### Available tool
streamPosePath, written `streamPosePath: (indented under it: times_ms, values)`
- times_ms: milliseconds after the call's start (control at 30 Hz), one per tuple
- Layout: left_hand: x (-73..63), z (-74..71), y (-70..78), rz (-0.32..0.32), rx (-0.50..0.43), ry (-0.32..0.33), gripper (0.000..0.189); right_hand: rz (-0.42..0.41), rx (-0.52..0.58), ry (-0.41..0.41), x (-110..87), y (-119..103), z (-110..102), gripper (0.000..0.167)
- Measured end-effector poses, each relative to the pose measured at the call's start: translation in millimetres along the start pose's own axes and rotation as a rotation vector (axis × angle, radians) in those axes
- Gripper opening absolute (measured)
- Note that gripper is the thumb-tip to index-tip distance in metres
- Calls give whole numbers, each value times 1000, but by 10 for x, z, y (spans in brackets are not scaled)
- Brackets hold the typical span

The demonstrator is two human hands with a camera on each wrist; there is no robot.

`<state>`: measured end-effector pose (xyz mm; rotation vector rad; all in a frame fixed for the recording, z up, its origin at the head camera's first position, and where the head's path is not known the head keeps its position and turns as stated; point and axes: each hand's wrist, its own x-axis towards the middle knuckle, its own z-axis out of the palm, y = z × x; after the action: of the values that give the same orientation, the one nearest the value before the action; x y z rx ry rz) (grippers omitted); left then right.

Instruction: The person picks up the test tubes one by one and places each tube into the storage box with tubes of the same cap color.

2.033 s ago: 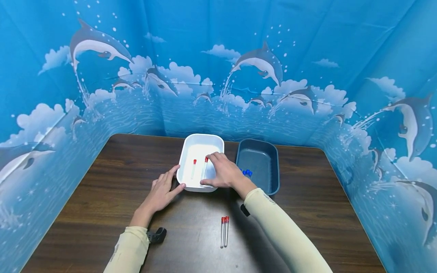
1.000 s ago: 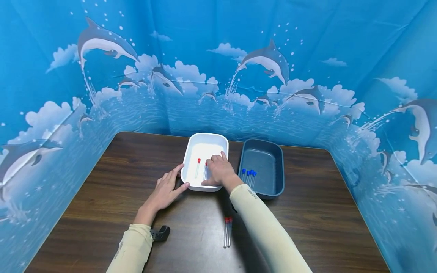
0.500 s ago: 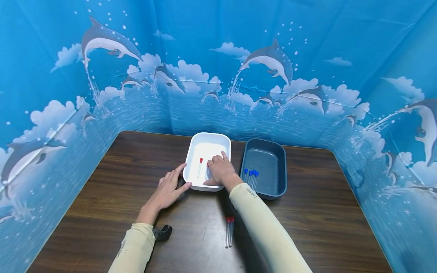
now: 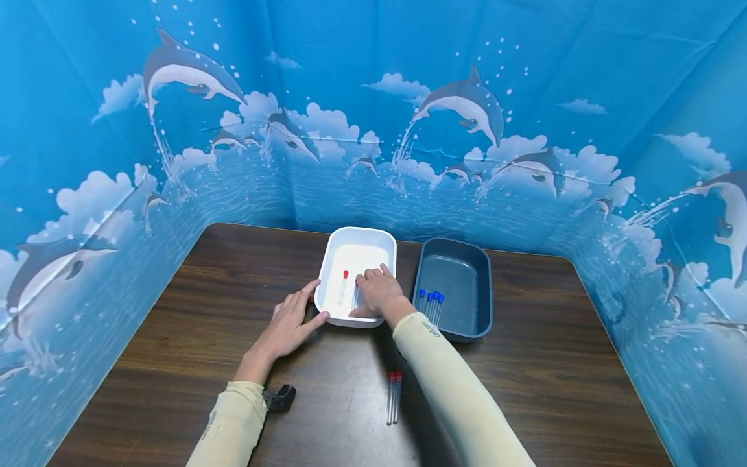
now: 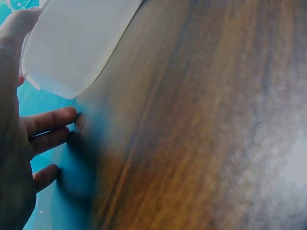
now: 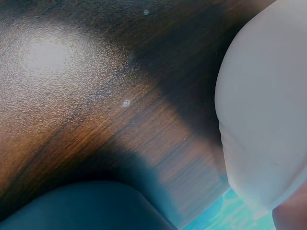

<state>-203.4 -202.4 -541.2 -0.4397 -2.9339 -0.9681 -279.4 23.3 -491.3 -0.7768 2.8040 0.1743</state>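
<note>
Change first: versus two seconds back, the right hand (image 4: 378, 293) has sunk deeper into the white tray (image 4: 344, 322), and the tube under it (image 4: 355, 297) now lies closer to its neighbour (image 4: 343, 288). I read that as the tube being settled down in there. From half a second ago I get almost nothing new, just a slight view drift. Left hand (image 4: 288, 326) hasn't budged: fingers spread, tips at the tray's left side, thumb by the near rim, likely steadying it.

Red-capped tubes: two visible in the white tray, a small bunch (image 4: 389, 399) on the table, so maybe work remaining. Blue tubes (image 4: 430, 296) sit in the dark tray (image 4: 467, 285).

Hard to see: the right hand's fingers cover the cap, so I can't tell if it's pinching or letting go. Sleeve may block more. My right wrist view catches only tray walls, table and a sliver of hand; left wrist is blurry, tray cut off. Exact count in the table bunch: unclear.
</note>
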Motion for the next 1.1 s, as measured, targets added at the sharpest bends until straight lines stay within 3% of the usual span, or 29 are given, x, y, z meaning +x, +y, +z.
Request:
streamPosePath:
  times_ms: [667, 1100]
  values:
    - [-4, -3, 10, 2, 7, 10, 75, 17, 33, -7, -20, -20, -20, 87]
    - [-5, 8, 12, 9, 4, 26, 76, 8, -2, -6, -23, -13, -22, 88]
